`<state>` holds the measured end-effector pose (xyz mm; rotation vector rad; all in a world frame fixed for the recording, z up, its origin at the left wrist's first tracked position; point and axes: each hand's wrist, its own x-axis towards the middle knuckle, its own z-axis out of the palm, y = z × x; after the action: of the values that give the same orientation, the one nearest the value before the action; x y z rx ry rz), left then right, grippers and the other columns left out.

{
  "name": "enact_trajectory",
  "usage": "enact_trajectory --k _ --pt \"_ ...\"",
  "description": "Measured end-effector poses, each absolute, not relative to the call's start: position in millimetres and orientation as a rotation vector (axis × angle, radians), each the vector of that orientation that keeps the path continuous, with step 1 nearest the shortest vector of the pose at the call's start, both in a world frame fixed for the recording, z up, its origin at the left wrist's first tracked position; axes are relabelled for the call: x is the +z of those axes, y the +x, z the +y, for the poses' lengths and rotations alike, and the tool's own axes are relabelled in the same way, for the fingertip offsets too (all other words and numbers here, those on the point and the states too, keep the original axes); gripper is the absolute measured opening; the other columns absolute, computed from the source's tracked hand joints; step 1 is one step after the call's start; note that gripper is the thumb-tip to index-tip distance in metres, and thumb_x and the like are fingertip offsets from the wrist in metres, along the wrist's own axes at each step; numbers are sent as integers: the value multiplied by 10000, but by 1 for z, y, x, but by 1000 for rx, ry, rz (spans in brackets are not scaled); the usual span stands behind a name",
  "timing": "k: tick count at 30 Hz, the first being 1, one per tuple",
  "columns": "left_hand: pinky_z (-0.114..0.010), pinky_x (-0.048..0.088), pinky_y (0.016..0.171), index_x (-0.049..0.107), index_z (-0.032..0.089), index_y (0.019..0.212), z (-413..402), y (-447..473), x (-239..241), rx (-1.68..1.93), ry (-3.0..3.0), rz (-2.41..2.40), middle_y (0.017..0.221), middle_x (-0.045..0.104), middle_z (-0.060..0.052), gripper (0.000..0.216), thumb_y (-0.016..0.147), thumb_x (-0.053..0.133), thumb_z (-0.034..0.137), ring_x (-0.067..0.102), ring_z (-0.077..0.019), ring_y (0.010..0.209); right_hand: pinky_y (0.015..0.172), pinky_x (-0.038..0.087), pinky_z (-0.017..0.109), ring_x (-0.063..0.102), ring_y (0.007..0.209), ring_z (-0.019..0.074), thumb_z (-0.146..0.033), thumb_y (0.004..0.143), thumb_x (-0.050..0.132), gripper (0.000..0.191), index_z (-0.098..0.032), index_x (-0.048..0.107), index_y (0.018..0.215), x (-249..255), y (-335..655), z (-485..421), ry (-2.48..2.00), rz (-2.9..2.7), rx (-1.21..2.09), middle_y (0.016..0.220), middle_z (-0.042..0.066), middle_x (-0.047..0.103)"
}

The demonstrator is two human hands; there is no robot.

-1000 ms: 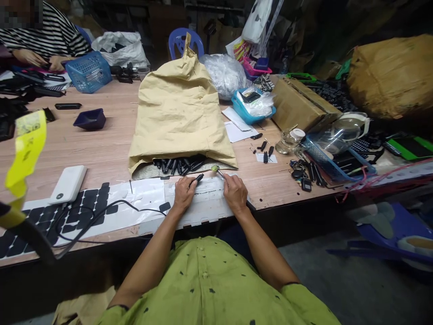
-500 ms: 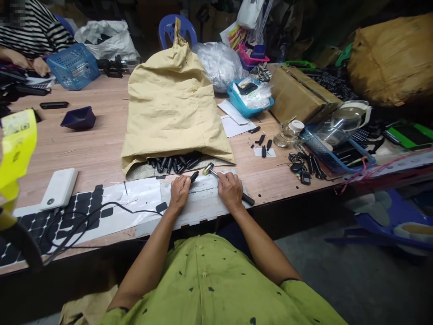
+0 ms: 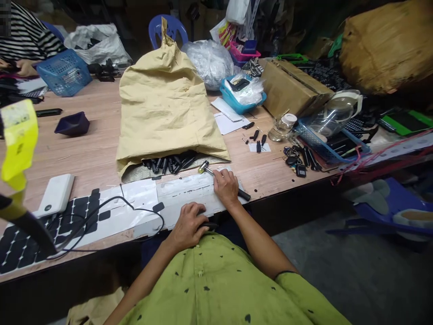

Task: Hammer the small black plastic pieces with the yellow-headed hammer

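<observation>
My right hand is wrapped round a small hammer, its metal-and-yellow head sticking out past the fingers and its black grip on the other side. The hammer lies low over the worn white board at the table's front edge. Close to my shirt, my left hand is closed, fingers curled, on a small black part that is mostly hidden. Several black tube-like parts show in the mouth of the large tan sack behind the board.
Left of the board lie a black cable and a white power bank. A dark tray stands farther back. To the right are a keyring, a glass jar and a blue basket. A co-worker's striped sleeve shows far left.
My left hand has come back from the board to the table's front edge, near my shirt, with the black part. My right hand stays on the hammer. The view has shifted slightly.
</observation>
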<state>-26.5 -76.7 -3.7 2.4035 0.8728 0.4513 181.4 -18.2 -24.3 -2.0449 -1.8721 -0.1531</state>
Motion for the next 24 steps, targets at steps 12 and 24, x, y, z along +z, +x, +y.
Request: enact_trajectory --k 12,24 --pt "-483 434 940 758 239 1067 37 -1 11 714 2186 1741 1061 595 -126 228 904 627 330 515 -343 1076 746 321 336 490 921 243 -233 1002 512 266 -253 714 1174 -23 180 -16 -2052 -1859 -157 973 89 641" --pt "-482 420 942 792 235 939 59 0 15 627 2307 1843 1081 628 -118 144 835 714 295 513 -347 1104 741 313 329 478 914 240 -229 998 517 268 -253 712 1180 -26 178 -15 -2064 -1860 -183 976 84 638"
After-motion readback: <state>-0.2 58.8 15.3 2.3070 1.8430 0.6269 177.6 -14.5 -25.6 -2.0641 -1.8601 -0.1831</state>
